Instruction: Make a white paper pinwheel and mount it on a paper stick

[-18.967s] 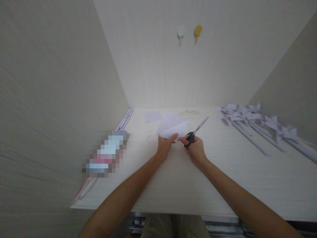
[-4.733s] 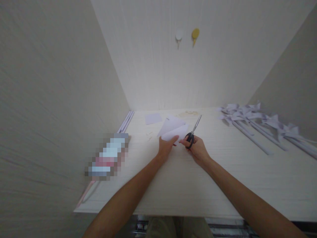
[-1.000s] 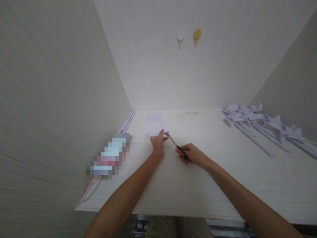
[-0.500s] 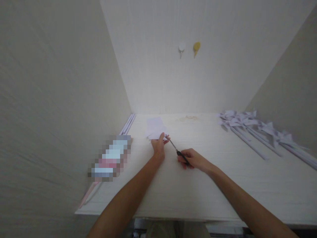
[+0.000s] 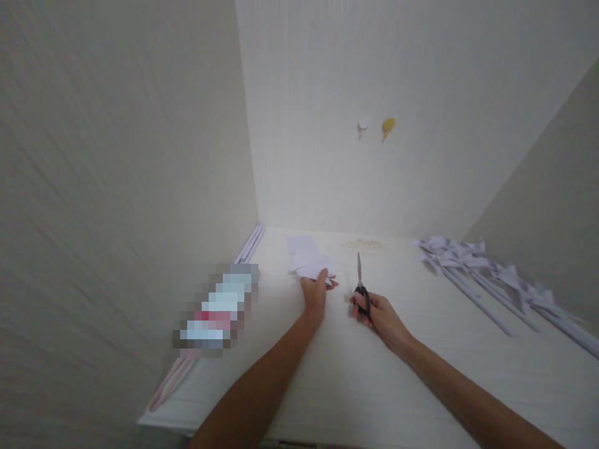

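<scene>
My left hand (image 5: 317, 292) is closed on a piece of white paper (image 5: 312, 269), thumb on top and fingers beneath. Just behind it, another pale sheet of paper (image 5: 301, 244) lies on the table. In my right hand (image 5: 372, 312) is a pair of scissors (image 5: 359, 277) with black handles, the blades pointing away from me and apart from the paper. The blades look closed together.
White rolled paper sticks with pinwheel-like folded tops (image 5: 472, 255) lie at the right. Thin paper rolls (image 5: 250, 243) rest along the left wall, behind a pixelated object (image 5: 218, 305). Two hooks, one white (image 5: 363, 123) and one yellow (image 5: 388, 126), are on the back wall.
The scissors have come away from the paper and turned from slanting toward it to pointing almost straight ahead. The whole view has shifted, so the scene sits lower.
</scene>
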Available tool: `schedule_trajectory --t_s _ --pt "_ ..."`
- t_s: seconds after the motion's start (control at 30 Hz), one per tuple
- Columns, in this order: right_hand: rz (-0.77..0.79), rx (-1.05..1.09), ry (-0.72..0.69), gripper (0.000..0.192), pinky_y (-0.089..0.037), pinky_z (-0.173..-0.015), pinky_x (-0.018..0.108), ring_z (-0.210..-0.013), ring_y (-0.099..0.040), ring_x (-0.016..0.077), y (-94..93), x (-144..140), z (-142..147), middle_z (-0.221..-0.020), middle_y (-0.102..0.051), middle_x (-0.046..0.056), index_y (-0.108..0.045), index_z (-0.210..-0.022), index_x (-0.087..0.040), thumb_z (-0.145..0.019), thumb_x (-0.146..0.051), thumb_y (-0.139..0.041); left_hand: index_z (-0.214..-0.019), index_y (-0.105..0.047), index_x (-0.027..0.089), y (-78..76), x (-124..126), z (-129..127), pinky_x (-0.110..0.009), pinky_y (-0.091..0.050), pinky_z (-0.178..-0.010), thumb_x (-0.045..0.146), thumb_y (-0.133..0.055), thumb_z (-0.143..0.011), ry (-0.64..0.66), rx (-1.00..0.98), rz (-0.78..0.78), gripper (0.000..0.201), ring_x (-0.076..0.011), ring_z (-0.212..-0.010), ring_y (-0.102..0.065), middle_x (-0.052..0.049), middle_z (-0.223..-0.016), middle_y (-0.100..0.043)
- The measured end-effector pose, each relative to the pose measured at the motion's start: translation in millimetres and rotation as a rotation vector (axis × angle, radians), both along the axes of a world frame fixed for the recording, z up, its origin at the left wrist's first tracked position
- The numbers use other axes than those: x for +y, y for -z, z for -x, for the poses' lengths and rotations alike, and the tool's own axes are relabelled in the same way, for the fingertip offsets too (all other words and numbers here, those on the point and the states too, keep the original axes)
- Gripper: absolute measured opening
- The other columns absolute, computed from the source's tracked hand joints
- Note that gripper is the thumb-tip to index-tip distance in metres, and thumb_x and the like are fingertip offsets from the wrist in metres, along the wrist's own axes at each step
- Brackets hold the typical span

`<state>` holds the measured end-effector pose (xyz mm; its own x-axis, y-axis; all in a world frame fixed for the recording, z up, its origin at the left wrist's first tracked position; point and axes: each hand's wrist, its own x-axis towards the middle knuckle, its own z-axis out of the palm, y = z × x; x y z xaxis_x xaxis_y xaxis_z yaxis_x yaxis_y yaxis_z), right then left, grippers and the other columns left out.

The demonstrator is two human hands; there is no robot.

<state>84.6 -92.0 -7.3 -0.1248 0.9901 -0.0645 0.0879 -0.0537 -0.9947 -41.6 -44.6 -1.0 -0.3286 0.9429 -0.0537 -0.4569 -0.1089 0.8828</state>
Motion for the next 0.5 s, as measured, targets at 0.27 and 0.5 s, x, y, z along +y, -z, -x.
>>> schedule_trajectory --t_s 0.27,0.5 --pt "-0.185 -0.64 0.057 0.027 -0.037 -0.045 0.024 -0.046 -0.048 0.012 -20.8 67 -38 -0.056 -0.055 0.002 -0.056 -0.072 -0.014 -0.071 -0.04 -0.049 -0.059 -0.056 0.008 -1.4 2 -2 -0.021 -0.041 -0.038 0.016 -0.054 -0.062 0.053 0.019 0.022 0.009 -0.0118 -0.037 -0.054 -0.005 -0.05 -0.061" --pt "-0.323 -0.984 0.149 0.014 -0.036 -0.054 0.027 -0.052 -0.053 0.0167 -35.3 155 -62 -0.049 -0.057 0.003 -0.059 -0.054 -0.017 -0.063 -0.027 -0.056 -0.059 -0.056 0.008 -5.3 3 -3 -0.019 -0.038 -0.036 0.015 -0.052 -0.064 0.095 0.048 0.054 0.01 -0.0097 -0.035 -0.052 -0.005 -0.05 -0.06"
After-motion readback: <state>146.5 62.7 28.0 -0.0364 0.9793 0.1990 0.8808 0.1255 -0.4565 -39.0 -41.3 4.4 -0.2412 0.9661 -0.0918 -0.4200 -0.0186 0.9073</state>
